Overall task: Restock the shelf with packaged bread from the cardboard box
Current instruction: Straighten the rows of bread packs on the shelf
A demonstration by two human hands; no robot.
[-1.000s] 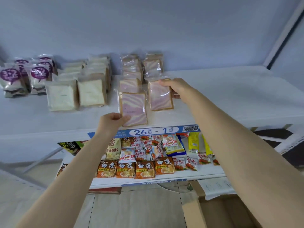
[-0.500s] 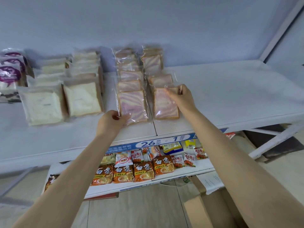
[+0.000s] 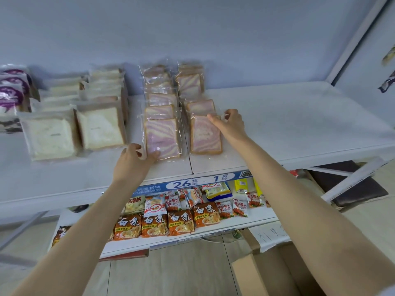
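On the shelf (image 3: 277, 124), the left bread pack (image 3: 162, 135) is gripped by the left hand (image 3: 133, 160), the right bread pack (image 3: 205, 137) by the right hand (image 3: 232, 123).

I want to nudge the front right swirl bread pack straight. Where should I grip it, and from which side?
Grip the front right swirl bread pack along its right edge, coming from the right: bare shelf lies there, while the front left swirl bread pack crowds its left and another pack sits against its far end. The right hand holds its far right corner.
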